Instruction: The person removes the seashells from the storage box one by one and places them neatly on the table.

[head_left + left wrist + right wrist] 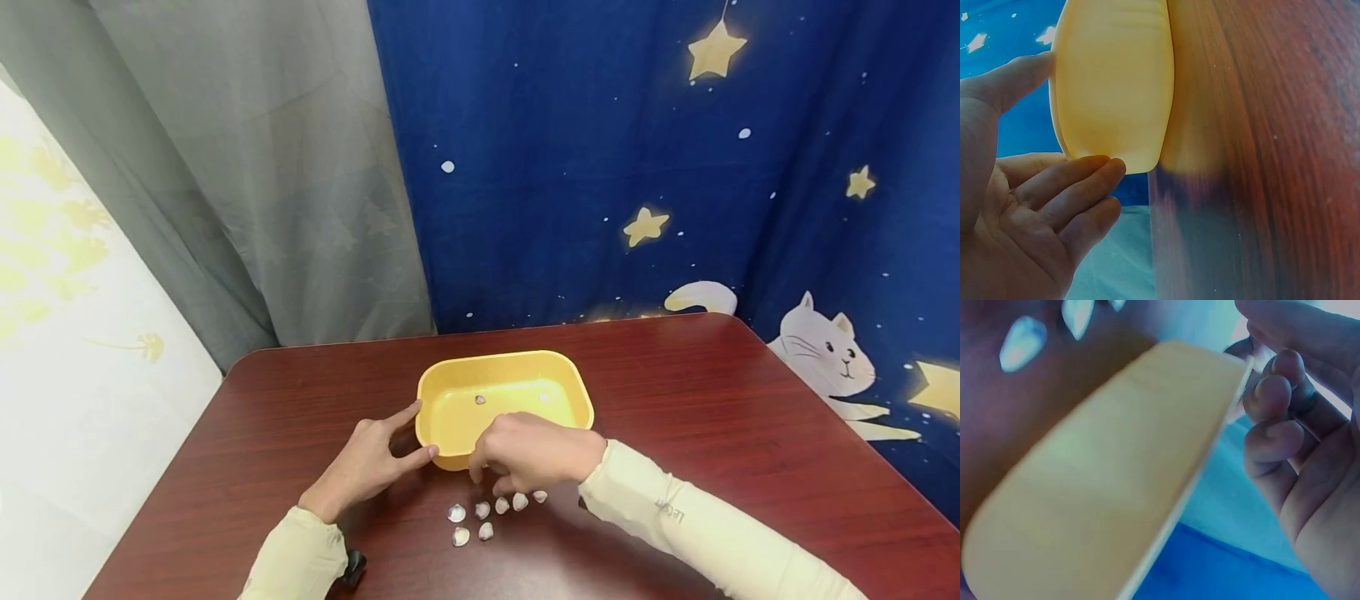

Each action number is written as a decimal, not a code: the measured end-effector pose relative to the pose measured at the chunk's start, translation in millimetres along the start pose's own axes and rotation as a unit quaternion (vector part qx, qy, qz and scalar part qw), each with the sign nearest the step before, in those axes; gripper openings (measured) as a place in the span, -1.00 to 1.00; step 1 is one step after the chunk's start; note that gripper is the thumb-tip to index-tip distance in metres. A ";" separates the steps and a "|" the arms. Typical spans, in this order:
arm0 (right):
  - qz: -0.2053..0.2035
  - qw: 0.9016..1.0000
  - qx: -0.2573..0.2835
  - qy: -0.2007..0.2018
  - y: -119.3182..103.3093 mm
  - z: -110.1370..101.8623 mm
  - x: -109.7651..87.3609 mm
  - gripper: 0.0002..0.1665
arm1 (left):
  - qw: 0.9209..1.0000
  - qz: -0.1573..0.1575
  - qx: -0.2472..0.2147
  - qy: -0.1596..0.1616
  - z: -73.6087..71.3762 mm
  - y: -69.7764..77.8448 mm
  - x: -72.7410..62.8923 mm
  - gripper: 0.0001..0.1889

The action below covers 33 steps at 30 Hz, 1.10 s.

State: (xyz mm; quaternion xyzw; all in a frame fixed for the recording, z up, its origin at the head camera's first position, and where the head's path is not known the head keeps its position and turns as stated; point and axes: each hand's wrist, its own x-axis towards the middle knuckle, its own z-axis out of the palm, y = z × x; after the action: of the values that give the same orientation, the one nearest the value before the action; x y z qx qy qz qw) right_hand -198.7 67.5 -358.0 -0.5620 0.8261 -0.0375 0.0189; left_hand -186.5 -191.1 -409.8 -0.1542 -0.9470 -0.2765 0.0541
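Note:
A yellow plastic basin (491, 367) stands on the table with a small dark-marked shell (480, 400) and a pale shell (543, 398) inside. My left hand (367, 462) touches its left end, thumb and index finger spread along the rim, other fingertips against the wall in the left wrist view. Over the near rim hangs my right hand (525, 454), fingers bent downward, thumb and index finger apart. I see nothing between them, though the right wrist view hides part of the fingertips. Several whitish seashells (502, 505) lie in two loose rows just below that hand.
The dark red wooden table (675, 392) reaches out on both sides of the basin. Behind it hang a grey curtain (322, 208) and a blue curtain (555, 167) with stars and a cat. A small black object (354, 568) is at the left wrist.

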 end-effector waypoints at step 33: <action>0.153 0.986 0.051 -0.033 100.0 -1.6 66.1 -0.86 | 1.000 -0.013 -0.007 -0.011 -0.6 1.3 0.1 -0.16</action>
State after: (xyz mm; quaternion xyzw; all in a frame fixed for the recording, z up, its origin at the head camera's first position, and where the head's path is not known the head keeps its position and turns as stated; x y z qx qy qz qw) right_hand -315.8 42.7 -364.0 -0.4286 0.8981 -0.0577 0.0804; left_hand -186.1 -190.4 -408.6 -0.1456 -0.9476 -0.2817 0.0394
